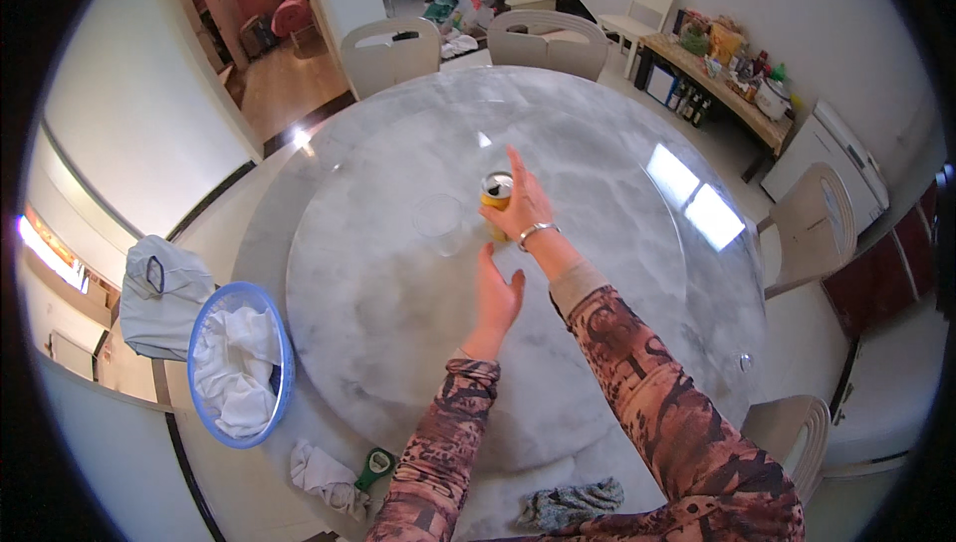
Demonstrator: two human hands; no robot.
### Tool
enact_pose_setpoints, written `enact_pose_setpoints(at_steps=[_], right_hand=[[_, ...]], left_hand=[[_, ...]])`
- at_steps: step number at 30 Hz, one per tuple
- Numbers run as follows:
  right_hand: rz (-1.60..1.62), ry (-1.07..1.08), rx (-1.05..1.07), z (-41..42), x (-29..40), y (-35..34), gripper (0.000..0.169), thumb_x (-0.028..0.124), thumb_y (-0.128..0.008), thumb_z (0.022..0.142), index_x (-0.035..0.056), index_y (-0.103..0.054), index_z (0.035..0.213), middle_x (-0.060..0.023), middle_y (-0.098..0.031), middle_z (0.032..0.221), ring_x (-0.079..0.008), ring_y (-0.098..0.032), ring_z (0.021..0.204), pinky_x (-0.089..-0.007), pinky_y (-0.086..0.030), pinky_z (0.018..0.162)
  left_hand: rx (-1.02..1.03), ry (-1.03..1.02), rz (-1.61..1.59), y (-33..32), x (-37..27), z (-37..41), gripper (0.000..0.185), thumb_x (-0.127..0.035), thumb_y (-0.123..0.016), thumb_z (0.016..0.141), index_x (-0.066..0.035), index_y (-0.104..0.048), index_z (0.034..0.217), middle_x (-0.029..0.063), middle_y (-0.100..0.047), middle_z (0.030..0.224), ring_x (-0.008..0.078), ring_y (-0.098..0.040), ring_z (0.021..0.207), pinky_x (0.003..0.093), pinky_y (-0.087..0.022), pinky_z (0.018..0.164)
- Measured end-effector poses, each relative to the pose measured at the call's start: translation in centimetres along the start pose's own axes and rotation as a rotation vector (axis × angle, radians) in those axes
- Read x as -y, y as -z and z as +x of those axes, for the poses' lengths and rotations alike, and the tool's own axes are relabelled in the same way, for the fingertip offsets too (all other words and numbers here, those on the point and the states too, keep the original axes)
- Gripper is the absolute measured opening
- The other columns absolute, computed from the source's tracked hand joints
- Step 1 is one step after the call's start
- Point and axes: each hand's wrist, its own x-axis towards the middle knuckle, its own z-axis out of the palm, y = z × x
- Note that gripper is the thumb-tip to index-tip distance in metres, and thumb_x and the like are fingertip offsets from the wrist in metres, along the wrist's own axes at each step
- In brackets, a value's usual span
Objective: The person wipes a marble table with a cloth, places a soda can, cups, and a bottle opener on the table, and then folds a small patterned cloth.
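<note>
A yellow drinks can (494,200) with a silver top, its mouth open, is near the middle of the round marbled table (388,318). My right hand (525,202) is at the can's right side, thumb across its near face and the other fingers stretched straight past it. How firmly it grips cannot be told. Closer to me, my left hand (496,301) hovers with thumb and fingers apart, holding nothing. Left of the can stands a clear, see-through cup (439,225), its outline faint. A silver bracelet (536,234) circles my right wrist.
At the table's left edge is a blue plastic basket (287,385) holding white cloth (235,370). Near me lie a crumpled cloth (325,473), a green-handled object (375,467) and a grey cloth (571,503). Chairs (549,45) surround the table; a cluttered bench (717,86) stands back right.
</note>
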Motion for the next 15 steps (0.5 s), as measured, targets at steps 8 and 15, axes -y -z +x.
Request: enact_pose_setpoints(at_steps=[8,15], right_hand=[[0.069,0.029,0.097,0.0,-0.7,-0.6,0.111,0.027,-0.08,0.061,0.016,-0.007,0.144,-0.0247,-0.038,0.132,-0.0391,-0.043,0.118,-0.0423,-0.039,0.097],[-0.137,-0.082,0.116,-7.6,-2.8,11.0,0.08,0.029,-0.071,0.072,0.0187,-0.028,0.139,-0.0146,-0.047,0.129,-0.0338,-0.046,0.116,-0.04,-0.039,0.095]], left_hand=[[0.052,0.046,0.0,-0.8,1.5,0.6,0.063,-0.009,-0.064,0.076,0.006,-0.033,0.129,0.0234,-0.041,0.127,0.0353,-0.041,0.119,0.0399,-0.032,0.101],[0.166,0.09,0.064,-1.6,-2.7,-1.7,0.054,-0.008,-0.062,0.077,0.004,-0.039,0.125,0.0207,-0.046,0.125,0.034,-0.042,0.119,0.0398,-0.034,0.1]])
